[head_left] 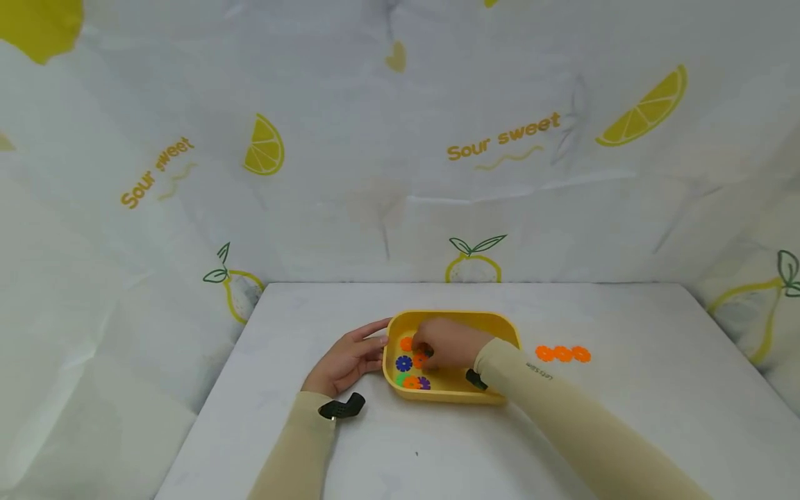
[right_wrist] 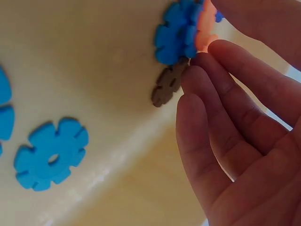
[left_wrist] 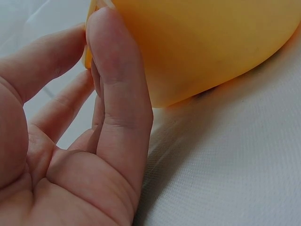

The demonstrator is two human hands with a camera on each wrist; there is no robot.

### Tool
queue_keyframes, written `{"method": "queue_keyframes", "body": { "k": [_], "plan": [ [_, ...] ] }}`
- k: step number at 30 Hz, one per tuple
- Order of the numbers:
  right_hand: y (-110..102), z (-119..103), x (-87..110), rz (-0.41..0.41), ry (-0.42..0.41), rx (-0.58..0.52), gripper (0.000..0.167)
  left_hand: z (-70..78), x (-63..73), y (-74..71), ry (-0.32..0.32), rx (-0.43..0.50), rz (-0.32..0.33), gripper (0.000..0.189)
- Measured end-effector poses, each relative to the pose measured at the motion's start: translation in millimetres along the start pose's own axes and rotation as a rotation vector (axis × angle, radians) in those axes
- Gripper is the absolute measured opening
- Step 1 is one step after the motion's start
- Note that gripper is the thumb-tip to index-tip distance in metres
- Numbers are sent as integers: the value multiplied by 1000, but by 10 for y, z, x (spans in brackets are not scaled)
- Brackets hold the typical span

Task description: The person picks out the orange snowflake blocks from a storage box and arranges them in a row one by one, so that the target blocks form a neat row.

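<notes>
A yellow tray [head_left: 450, 397] stands on the white table, with flower-shaped plastic discs inside. My left hand [head_left: 351, 357] is at its left side, thumb and fingertips gripping the rim [left_wrist: 88, 56]. Inside the tray, my right hand [head_left: 453, 342] has its fingers curled down. An orange disc [right_wrist: 205, 26] sits at its thumb and fingertips, which seem to pinch it; the thumb tip is cut off. Touching that disc are a blue disc [right_wrist: 171, 35] and a brown one [right_wrist: 168, 84]. Another blue disc [right_wrist: 51, 155] lies apart. The hand and sleeve hide much of the tray's right half.
To the right of the tray, three orange discs [head_left: 564, 354] lie in a row on the table [head_left: 625, 417]. At the tray's left end are a dark blue disc [head_left: 403, 363] and a purple disc [head_left: 425, 382]. A lemon-printed sheet [head_left: 350, 173] hangs behind the table.
</notes>
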State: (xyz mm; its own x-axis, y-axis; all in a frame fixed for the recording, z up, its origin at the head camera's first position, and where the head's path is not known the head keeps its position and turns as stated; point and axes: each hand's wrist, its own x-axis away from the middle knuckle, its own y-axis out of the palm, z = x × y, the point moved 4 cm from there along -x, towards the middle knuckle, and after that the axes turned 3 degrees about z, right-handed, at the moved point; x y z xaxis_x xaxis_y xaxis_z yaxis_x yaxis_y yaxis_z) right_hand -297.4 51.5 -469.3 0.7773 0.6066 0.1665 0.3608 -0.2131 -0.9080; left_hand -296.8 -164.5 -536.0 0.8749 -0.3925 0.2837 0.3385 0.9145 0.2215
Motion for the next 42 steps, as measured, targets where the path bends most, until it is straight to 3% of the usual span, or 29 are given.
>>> {"method": "queue_keyframes", "body": {
  "k": [18, 27, 35, 42],
  "plan": [
    [26, -86, -14, -14, 16, 52, 20, 1, -6, 12, 6, -5, -6, 59],
    [-20, -2, 12, 24, 10, -15, 23, 1, 1, 13, -2, 13, -4, 58],
    [-164, 91, 166, 31, 59, -96, 16, 0, -8, 20, -10, -2, 19, 59],
    [-291, 215, 334, 83, 52, -172, 14, -9, -1, 10, -12, -23, 41, 61]
  ]
}}
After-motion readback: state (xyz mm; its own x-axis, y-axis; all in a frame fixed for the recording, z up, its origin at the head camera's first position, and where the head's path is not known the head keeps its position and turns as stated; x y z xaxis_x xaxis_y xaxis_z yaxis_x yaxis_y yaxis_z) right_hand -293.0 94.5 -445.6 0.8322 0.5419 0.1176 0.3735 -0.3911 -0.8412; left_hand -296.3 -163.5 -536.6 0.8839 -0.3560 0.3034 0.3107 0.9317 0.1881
